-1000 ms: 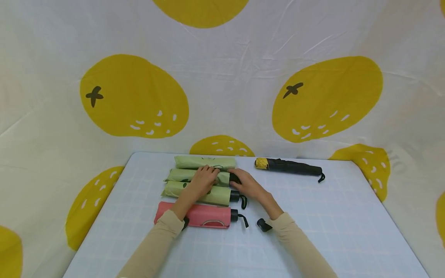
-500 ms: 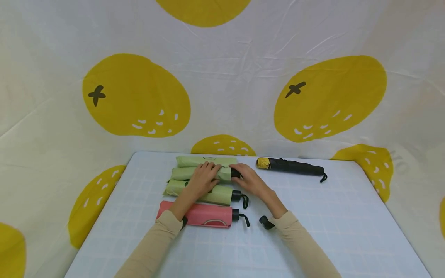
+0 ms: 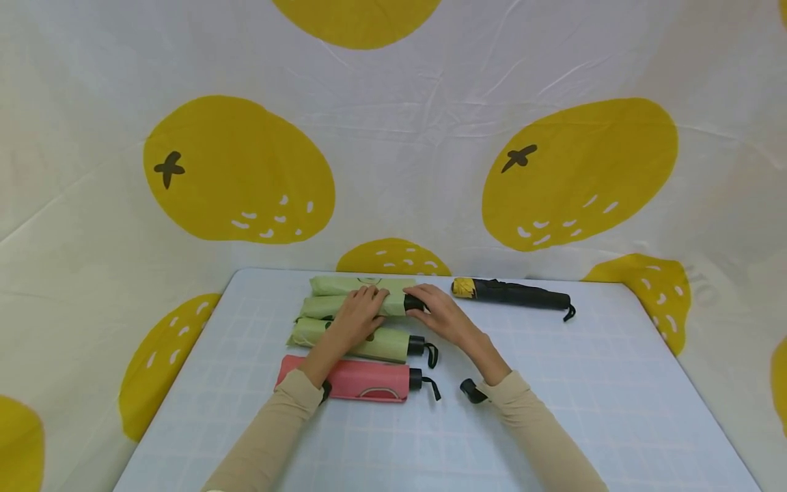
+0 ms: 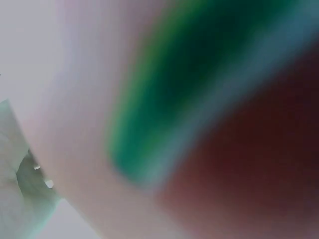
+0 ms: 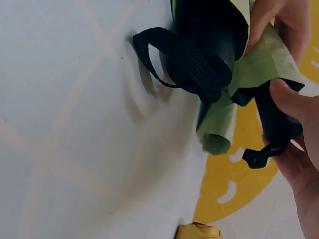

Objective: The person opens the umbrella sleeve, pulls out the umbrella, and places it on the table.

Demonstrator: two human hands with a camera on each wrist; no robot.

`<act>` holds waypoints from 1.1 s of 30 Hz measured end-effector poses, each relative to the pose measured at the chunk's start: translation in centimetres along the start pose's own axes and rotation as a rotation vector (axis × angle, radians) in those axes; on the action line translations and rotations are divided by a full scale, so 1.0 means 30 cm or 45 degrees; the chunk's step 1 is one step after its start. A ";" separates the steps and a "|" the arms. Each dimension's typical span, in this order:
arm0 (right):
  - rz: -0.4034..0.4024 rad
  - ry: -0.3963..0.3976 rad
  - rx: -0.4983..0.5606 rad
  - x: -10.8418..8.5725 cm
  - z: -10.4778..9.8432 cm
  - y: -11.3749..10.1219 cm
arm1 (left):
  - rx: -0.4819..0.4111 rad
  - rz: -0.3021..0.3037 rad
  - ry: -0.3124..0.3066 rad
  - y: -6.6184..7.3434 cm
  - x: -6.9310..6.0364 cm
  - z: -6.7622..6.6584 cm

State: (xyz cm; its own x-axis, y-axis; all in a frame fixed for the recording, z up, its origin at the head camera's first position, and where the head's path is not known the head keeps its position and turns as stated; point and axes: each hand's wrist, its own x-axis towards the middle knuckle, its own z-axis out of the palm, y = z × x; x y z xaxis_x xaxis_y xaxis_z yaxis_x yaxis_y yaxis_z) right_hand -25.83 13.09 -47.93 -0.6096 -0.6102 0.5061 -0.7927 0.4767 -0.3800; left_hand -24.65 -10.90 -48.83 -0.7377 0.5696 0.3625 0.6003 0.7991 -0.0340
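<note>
Three folded green umbrellas lie side by side at the back left, above a pink umbrella (image 3: 376, 381). My left hand (image 3: 358, 316) rests over the middle green umbrella (image 3: 322, 307), fingers curled on its far side. My right hand (image 3: 444, 316) pinches that umbrella's black handle (image 3: 414, 302). In the right wrist view, the thumb and fingers of the right hand (image 5: 299, 129) hold the black handle (image 5: 274, 117), its short strap hanging. The nearest green umbrella (image 3: 393, 345) has its black handle and strap pointing right. The left wrist view is mostly blurred.
A black umbrella with a yellow end (image 3: 522, 294) lies at the back right of the table (image 3: 553, 410). The farthest green umbrella (image 3: 332, 284) lies by the back edge. A curtain with yellow fruit shapes stands behind. Both wrists carry black devices.
The middle green umbrella has shifted slightly away from me, toward the farthest one, with both hands on it. The right hand has moved slightly up with the handle.
</note>
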 end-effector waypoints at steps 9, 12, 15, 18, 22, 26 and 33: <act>-0.016 0.048 -0.031 0.002 -0.002 0.008 | 0.019 -0.015 -0.038 -0.011 0.006 -0.011; -0.014 0.069 -0.038 0.003 0.000 0.014 | 0.031 0.005 -0.002 -0.013 0.014 -0.008; -0.010 0.085 -0.048 0.003 0.003 0.018 | 0.038 0.012 0.022 -0.014 0.020 -0.004; 0.001 0.090 -0.042 0.002 0.000 0.020 | 0.029 0.016 0.029 -0.015 0.025 -0.004; 0.013 0.071 -0.033 -0.001 -0.005 0.013 | 0.019 0.014 0.015 -0.015 0.025 -0.010; -0.007 0.073 -0.030 -0.004 -0.024 0.006 | -0.015 0.014 0.010 -0.013 0.028 -0.021; -0.008 0.114 -0.001 -0.012 -0.059 0.004 | -0.055 -0.010 -0.053 -0.018 0.016 -0.045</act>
State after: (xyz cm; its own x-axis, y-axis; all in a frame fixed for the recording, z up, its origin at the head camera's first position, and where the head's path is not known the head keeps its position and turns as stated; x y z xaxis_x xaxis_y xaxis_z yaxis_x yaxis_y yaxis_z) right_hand -25.69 14.49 -46.77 -0.6012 -0.5545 0.5755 -0.7966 0.4733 -0.3761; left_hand -24.92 -11.32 -47.37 -0.7539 0.5717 0.3236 0.6068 0.7948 0.0096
